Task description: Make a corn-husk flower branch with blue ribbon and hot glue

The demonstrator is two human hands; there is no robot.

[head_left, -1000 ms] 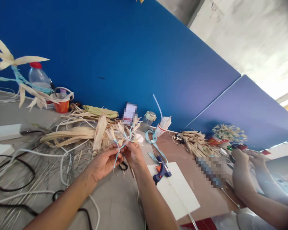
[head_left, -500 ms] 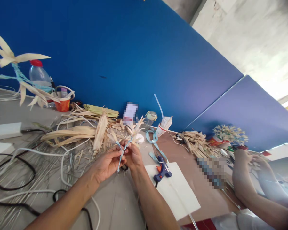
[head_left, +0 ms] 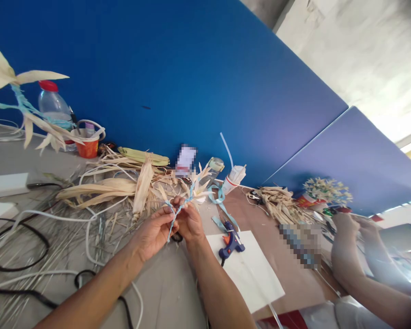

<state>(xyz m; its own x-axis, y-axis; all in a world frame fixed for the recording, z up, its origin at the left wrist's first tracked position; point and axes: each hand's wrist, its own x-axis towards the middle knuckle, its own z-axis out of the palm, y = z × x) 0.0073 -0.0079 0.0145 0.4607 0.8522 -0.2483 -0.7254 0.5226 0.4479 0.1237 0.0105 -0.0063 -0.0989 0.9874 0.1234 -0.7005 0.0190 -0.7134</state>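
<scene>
Both my hands grip a corn-husk flower whose forked stem is wrapped in light-blue tape. My left hand pinches the stem from the left, near the fork. From the other side my right hand closes on the branch below the pale petals. A smaller husk piece tips the left branch. Part of the stem is hidden behind my fingers. Right of my hands, a blue hot glue gun lies on a white sheet. Behind it is a loop of light-blue ribbon.
Dried corn husks and thin wires cover the left of the table, with white and black cables among them. A bottle, a red cup and a larger husk flower stand far left. A co-worker's arms are at right.
The flower has turned slightly in my hands, so a second flower head with spread petals shows more to the right. My hands stay in nearly the same place; the view has shifted a little.
</scene>
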